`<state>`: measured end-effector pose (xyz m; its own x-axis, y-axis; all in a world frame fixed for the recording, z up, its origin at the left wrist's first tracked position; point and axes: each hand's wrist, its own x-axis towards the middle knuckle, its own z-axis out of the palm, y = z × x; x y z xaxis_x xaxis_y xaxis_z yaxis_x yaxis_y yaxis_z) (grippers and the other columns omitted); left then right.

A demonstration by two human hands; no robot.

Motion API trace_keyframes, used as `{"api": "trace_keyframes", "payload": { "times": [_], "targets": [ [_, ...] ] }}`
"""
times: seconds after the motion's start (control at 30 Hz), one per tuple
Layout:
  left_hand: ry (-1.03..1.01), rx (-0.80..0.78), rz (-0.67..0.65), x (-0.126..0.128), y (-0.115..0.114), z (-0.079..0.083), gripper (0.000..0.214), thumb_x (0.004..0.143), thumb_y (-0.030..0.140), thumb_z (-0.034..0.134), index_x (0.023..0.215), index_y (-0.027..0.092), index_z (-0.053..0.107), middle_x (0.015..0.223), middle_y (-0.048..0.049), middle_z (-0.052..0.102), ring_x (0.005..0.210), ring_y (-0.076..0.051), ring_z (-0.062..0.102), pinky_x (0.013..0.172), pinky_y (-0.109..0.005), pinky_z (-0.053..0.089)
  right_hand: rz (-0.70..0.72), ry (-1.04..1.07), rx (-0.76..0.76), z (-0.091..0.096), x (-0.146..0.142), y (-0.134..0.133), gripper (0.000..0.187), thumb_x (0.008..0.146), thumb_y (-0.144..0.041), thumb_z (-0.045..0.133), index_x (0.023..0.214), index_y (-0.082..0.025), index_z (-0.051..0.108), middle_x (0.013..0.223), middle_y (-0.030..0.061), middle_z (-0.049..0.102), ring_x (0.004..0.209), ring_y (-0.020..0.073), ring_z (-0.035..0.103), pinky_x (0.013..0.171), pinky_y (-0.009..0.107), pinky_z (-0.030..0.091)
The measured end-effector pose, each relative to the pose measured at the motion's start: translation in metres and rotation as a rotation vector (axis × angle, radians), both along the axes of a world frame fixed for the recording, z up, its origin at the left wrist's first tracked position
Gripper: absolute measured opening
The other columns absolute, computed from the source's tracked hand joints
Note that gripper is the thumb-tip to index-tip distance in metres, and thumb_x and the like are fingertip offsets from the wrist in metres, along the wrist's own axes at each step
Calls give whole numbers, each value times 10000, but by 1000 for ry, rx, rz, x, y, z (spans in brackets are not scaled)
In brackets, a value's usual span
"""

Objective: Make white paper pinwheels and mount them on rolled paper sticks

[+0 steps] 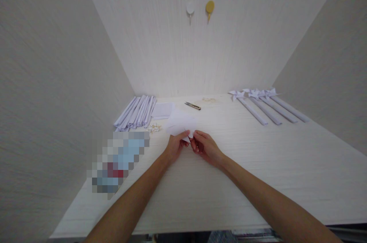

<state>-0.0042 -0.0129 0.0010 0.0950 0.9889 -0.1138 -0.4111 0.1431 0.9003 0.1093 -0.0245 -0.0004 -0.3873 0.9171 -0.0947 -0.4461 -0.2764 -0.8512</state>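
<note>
A white sheet of paper [182, 122] is between my two hands near the middle of the table. My left hand [176, 146] pinches its near left edge, thumb on top and fingers curled below. On the other side, my right hand [207, 147] has its thumb and fingertips closed on the paper's near right corner. The fingertips of both hands almost meet, and a cut or fold seems to run between them, too small to make out. Beyond the paper lie thread snips [192, 105]. A stack of white paper squares [162, 111] is to the left of the sheet.
Rolled paper sticks [136, 113] are piled at the back left, with small pale pieces [155, 128] nearby. A pixelated object [122, 162] lies left of my arm. Several paper pinwheels [259, 107] rest at the right. Two hooks [210, 7] hang on the back wall.
</note>
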Motion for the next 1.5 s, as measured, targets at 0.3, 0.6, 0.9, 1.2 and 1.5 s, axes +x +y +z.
{"api": "trace_keyframes", "payload": {
  "times": [0.3, 0.6, 0.9, 1.2, 1.5],
  "targets": [
    [-3, -25, 61, 2, 0, 2, 182, 474, 252, 670, 486, 133, 532, 427, 35, 517, 364, -61, 423, 362, -200, 275, 10, -23, -5, 4, 2, 0, 239, 597, -329, 648, 533, -158, 493, 402, -54, 483, 341, 32, 368, 360, 178, 212],
    [34, -22, 32, 1, -1, 2, 195, 519, 276, 652, 522, 134, 518, 420, 31, 505, 360, -67, 431, 367, -205, 283, 32, -53, -34, 1, 5, 3, 198, 561, -252, 688, 563, -148, 520, 456, -41, 534, 366, 30, 409, 378, 169, 245],
    [-81, -65, 113, 0, 3, 2, 210, 496, 243, 676, 574, 134, 514, 447, 42, 506, 374, -61, 430, 361, -190, 321, -28, 76, -7, 6, 6, -2, 135, 544, -181, 684, 595, -161, 561, 496, -46, 491, 416, 40, 364, 382, 180, 230],
    [-69, -31, 118, 2, 1, 2, 212, 504, 247, 681, 568, 137, 510, 440, 46, 508, 368, -61, 432, 341, -181, 313, -118, 267, -176, 5, 12, 7, 242, 603, -319, 663, 522, -156, 503, 505, -40, 427, 418, 36, 279, 339, 167, 172],
    [2, -17, 128, 3, -1, 2, 206, 476, 240, 680, 562, 134, 526, 452, 45, 512, 369, -62, 428, 347, -190, 313, -63, -21, 8, 1, -1, -2, 245, 546, -281, 724, 588, -161, 514, 445, -65, 473, 391, 33, 353, 385, 184, 213]
  ]
}}
